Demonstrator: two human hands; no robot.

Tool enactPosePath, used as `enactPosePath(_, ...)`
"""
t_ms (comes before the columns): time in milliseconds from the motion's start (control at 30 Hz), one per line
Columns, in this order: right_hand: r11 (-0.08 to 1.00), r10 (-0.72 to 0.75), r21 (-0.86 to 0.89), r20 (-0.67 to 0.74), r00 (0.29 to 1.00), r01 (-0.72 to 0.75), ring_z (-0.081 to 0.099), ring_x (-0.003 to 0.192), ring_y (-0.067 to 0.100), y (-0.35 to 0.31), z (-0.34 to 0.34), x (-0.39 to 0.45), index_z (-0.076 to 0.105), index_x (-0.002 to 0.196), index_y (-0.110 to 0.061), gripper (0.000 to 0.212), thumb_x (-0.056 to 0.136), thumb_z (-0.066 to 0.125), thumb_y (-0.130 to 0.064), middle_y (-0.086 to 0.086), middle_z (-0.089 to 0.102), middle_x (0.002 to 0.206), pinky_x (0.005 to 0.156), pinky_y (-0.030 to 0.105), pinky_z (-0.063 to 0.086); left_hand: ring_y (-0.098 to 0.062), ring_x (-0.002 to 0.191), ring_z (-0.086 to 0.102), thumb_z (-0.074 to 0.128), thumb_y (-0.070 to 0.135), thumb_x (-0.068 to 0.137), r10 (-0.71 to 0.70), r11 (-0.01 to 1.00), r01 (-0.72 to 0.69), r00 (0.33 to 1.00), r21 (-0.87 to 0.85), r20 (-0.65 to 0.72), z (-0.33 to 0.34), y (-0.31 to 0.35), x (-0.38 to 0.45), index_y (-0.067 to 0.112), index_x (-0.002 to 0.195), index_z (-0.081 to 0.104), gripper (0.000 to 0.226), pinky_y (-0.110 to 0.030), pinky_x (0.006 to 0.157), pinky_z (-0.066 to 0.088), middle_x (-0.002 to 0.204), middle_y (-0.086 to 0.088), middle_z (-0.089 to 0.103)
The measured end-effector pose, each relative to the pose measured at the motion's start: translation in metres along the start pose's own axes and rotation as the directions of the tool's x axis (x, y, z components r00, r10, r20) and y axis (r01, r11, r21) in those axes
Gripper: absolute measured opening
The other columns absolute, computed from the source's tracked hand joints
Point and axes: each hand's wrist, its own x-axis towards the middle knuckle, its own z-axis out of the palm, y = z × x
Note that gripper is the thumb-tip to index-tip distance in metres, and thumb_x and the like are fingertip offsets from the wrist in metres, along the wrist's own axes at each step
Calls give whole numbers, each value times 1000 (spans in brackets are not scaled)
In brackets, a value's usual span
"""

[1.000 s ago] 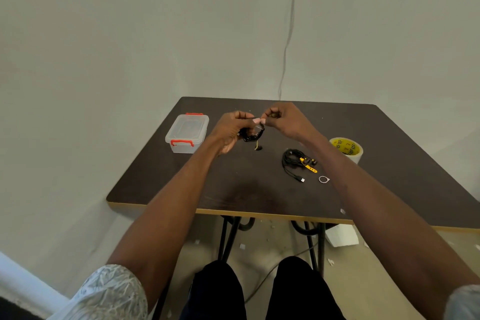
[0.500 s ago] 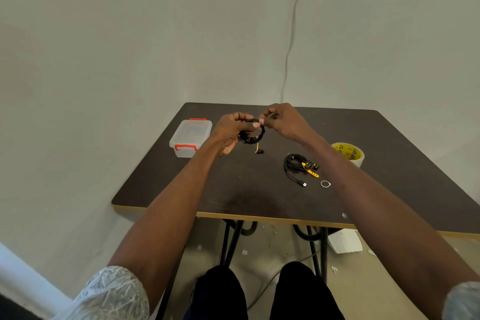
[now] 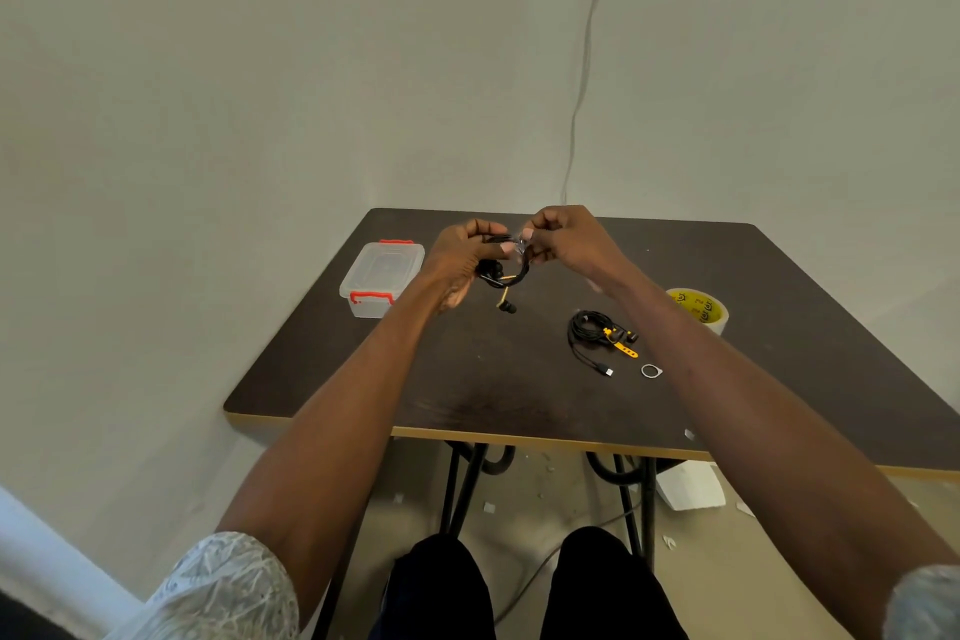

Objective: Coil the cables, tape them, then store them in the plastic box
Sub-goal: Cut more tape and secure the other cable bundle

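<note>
Above the far middle of the dark table (image 3: 467,379), both hands hold a small black coiled cable (image 3: 506,278). My left hand (image 3: 465,257) grips the coil from the left. My right hand (image 3: 563,239) pinches a small clear piece of tape (image 3: 519,240) against the coil's top. A yellow-and-black plug end dangles below the coil. A second black coiled cable (image 3: 589,330) with a yellow strap lies on the table to the right. The clear plastic box (image 3: 382,276) with red latches stands shut at the left.
A roll of tape with a yellow core (image 3: 698,309) sits at the right, partly behind my right forearm. A small clear ring (image 3: 650,371) lies near the second cable. A white wire runs down the wall behind the table.
Both hands with the coil have stayed together above the table; the fingers shifted slightly on the coil's top. The camera view tilted a little.
</note>
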Motion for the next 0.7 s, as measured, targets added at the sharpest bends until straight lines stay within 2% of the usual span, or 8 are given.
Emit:
enactPosePath(133,969,118,214,40,992,-124,68,71,23,-3,1,-1,65,96,3,10,94,59,-6,20,69,83,62,27,55,-9,70,66,69,-10,79,41,999,-41,999,-10,13,1,2,0,5,94,63,23,-21,59,50,85,-5,69)
enactPosePath(300,819,320,460,129,939,-342,67,62,15,-11,2,-2,64,88,-3,9,92,57,-3,6,73,69,61,25,50,-9,74,68,67,-12,80,85,996,-84,996,-18,25,3,3,0,7,96,63,25,-22,63,52,86,-2,71)
enactPosePath(400,770,367,496,172,914,-402,66,58,12,-12,2,-4,65,85,-4,7,90,60,-3,5,71,65,64,25,48,-11,78,67,67,-10,81,95,995,-95,993,0,72,1,4,-1,8,105,63,30,-22,63,52,94,-4,70)
enactPosePath(500,737,387,531,175,905,-418,65,61,14,-12,1,-2,64,87,-4,4,85,65,-1,7,69,69,65,26,48,-13,82,65,67,-7,83,116,987,-128,985,94,124,-1,6,-2,7,114,64,34,-23,64,51,99,-6,70)
enactPosePath(700,737,415,526,143,899,-424,65,57,13,-10,0,5,62,88,-1,4,88,59,2,6,68,65,61,24,48,-3,72,64,67,3,86,145,914,-196,976,356,163,-3,12,-1,6,110,69,24,-19,68,51,92,0,72)
